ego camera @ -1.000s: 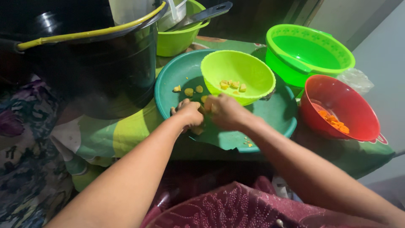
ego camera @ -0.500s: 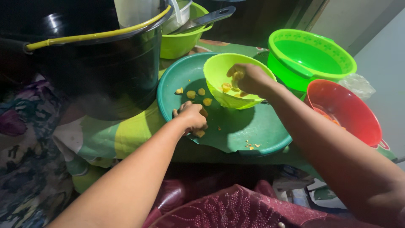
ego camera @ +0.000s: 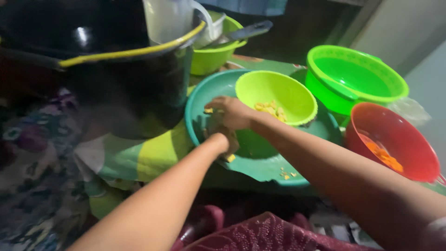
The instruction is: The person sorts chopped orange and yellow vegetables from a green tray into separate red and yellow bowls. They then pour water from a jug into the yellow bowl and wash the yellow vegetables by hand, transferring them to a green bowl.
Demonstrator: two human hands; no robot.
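- Nearest me, my left hand (ego camera: pixel 226 142) sits in the wide teal plastic basin (ego camera: pixel 260 162), fingers curled over small yellow food pieces (ego camera: pixel 230 158); grip unclear.
- Pieces look light, soft, likely slippery; pinch by their sides.
- My right hand (ego camera: pixel 232 113), half-closed, hovers at the lime-green plastic bowl (ego camera: pixel 274 90).
- Half a second earlier it reached inside that bowl.

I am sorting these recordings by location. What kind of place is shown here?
Probably a home kitchen or food-preparation corner. A large black pot stands on a green striped cloth, plastic bowls surround it, and both hands work over a teal basin with small yellow food pieces.
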